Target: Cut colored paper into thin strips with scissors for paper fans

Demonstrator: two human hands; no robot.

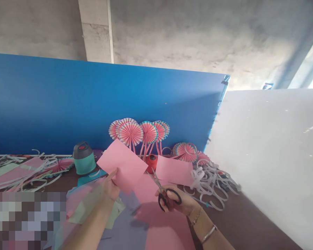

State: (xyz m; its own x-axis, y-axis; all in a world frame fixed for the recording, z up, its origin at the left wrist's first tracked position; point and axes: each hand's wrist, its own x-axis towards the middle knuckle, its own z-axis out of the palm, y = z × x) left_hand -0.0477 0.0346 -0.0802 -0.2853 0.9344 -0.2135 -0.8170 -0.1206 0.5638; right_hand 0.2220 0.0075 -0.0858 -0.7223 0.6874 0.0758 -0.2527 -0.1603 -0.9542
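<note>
My left hand pinches the lower left edge of a pink paper sheet, which is raised and tilted above the table. In my right hand is a pair of scissors with black handles. Its blades are parted and point up and left, close to the sheet's right corner. Another pink paper piece lies just behind the scissors. Beneath both hands spread a large pink sheet and a grey-blue sheet, with pale green paper pieces under my left forearm.
Several pink pleated paper fans stand against the blue partition. A red spool sits before them. White paper strips pile up at right; more strips lie left, beside a teal-and-grey container. A white panel borders the right side.
</note>
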